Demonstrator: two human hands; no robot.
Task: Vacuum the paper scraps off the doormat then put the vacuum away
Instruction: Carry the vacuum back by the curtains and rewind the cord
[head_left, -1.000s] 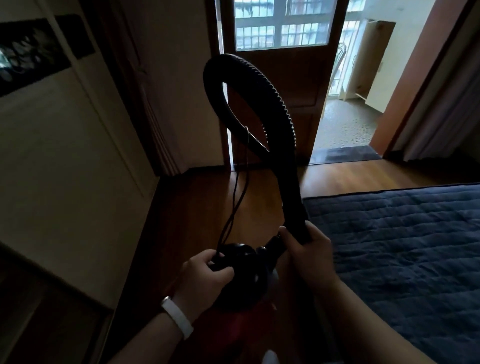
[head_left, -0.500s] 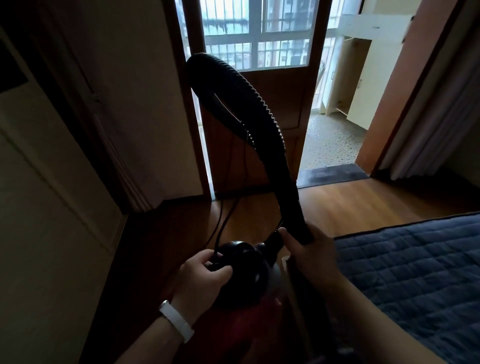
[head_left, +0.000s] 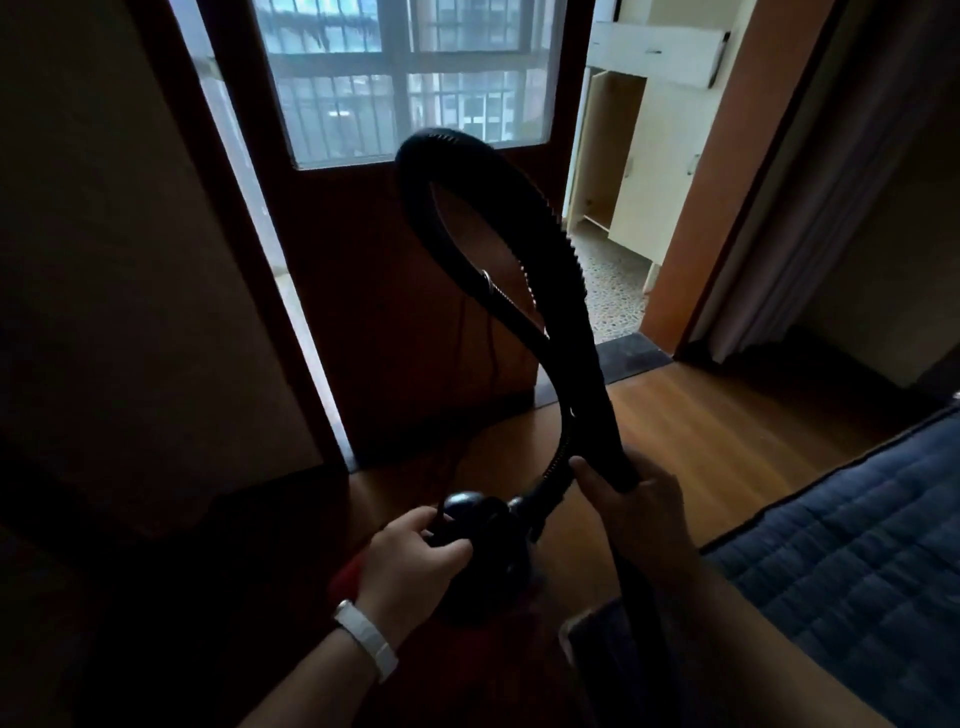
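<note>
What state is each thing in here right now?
Vacuum: held at its top by the left hand.
Hose: looped upward, gripped by the right hand.
Cabinet: door open.
Doormat: flat at the threshold, no scraps discernible.

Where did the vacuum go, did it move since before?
Yes. The vacuum has gone forward, closer to the wooden door.

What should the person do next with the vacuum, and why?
Probably carry it a step closer to the doormat. The left hand grips the vacuum on top, the right hand holds the hose, looped up, and the mat lies ahead by the open doorway.
</note>
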